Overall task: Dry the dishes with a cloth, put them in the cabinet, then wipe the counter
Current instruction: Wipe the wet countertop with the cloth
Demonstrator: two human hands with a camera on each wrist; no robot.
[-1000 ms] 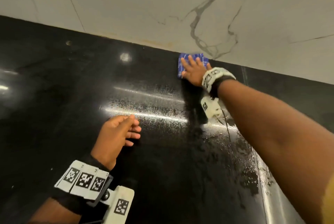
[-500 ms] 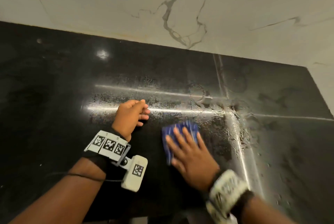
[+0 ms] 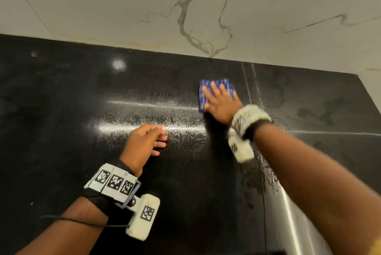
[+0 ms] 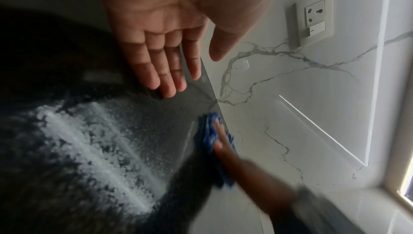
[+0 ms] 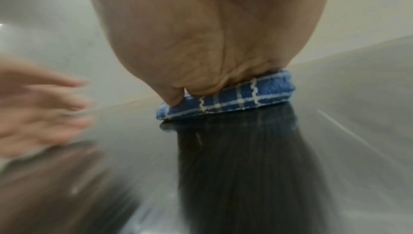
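Two hands are over the desk (image 3: 61, 110). The right hand (image 3: 221, 103) lies flat with its fingers (image 3: 214, 89) spread, pressing down on one folded blue checked cloth (image 3: 206, 90) at about one o'clock from the middle of the head view, near the back edge where the desk meets the wall (image 3: 103, 3). The right wrist view shows the palm bearing on the cloth (image 5: 234, 100), which lies flat against the dark surface with its reflection under it; that picture is blurred. The left hand (image 3: 144, 143) holds nothing. It sits near the middle of the head view, at about seven o'clock from the cloth and well apart from it. In the left wrist view its fingers (image 4: 165, 64) are straight and close together with the thumb held a little apart, and the fingertips are at or just above the dark top; contact cannot be told.

The desk is one black polished slab area crossed by thin seams, with a speckled wet sheen (image 3: 148, 125) between the two hands and more droplets (image 3: 268, 172) at about four o'clock. Each wrist carries one band with a pale camera block, two in all (image 3: 142, 217). The wall is pale marble-look tile with grey veins. One socket plate (image 4: 312, 17) shows on it in the left wrist view, at about one o'clock.
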